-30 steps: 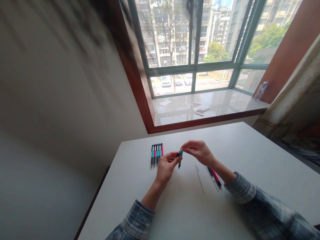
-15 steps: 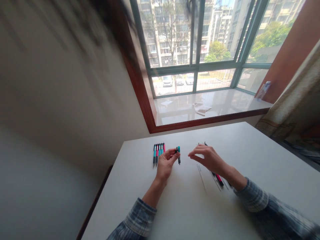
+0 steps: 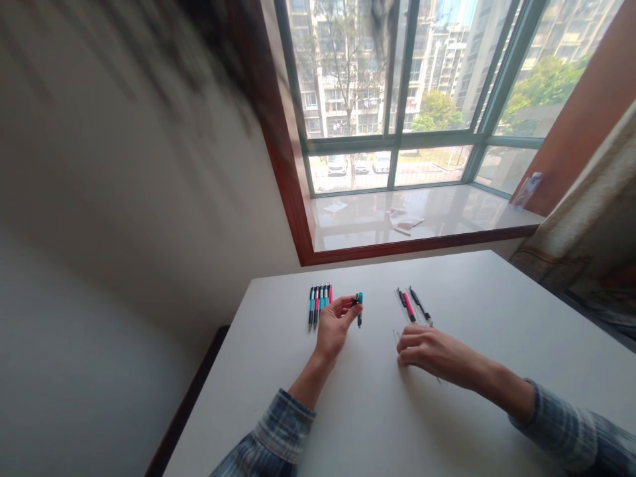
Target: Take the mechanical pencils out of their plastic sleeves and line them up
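My left hand [image 3: 334,332] is closed in a pinch round pen parts, a teal and black pen barrel [image 3: 360,309] held upright above the table. A dark piece beside it is partly hidden by my fingers. My right hand [image 3: 431,352] is low over the table, its fingertips closed on a thin pen refill [image 3: 395,336] whose upper end shows past them. Just beyond that hand lie a pink and black pen part [image 3: 408,307] and a black pen part [image 3: 420,304]. Other thin pieces there are partly covered by the hand.
Several assembled teal, pink and black pens [image 3: 317,304] stand in a row left of my left hand on the white table [image 3: 362,404]. Past the far edge, a window sill [image 3: 358,228] holds papers [image 3: 405,220] and a clear bottle [image 3: 527,191]. A curtain [image 3: 571,212] hangs at right.
My right hand has moved down towards me from above the parts to the refill on the table, uncovering the pink and black parts. My left hand still holds its pen barrel.
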